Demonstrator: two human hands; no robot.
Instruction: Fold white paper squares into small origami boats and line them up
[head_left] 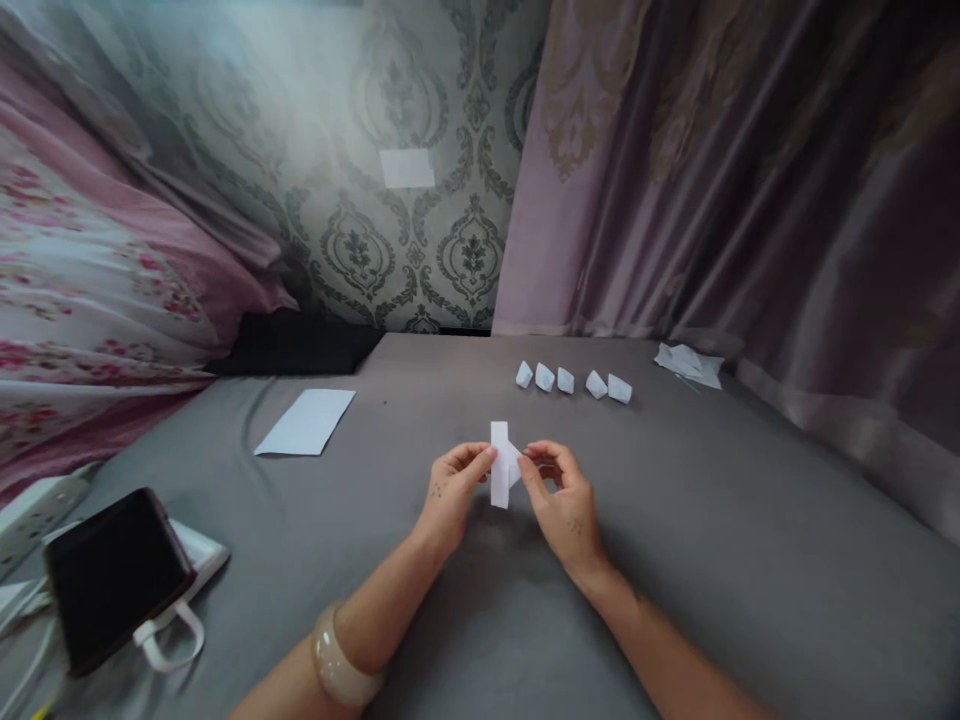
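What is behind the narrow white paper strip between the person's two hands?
A white paper point sticks out from behind the strip toward the right hand. The rest of that paper is covered by the strip and cannot be seen.

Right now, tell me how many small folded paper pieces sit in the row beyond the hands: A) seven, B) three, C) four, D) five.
D: five small folded white paper pieces sit in a row on the grey cover, beyond the folded white paper strip between the left hand and right hand.
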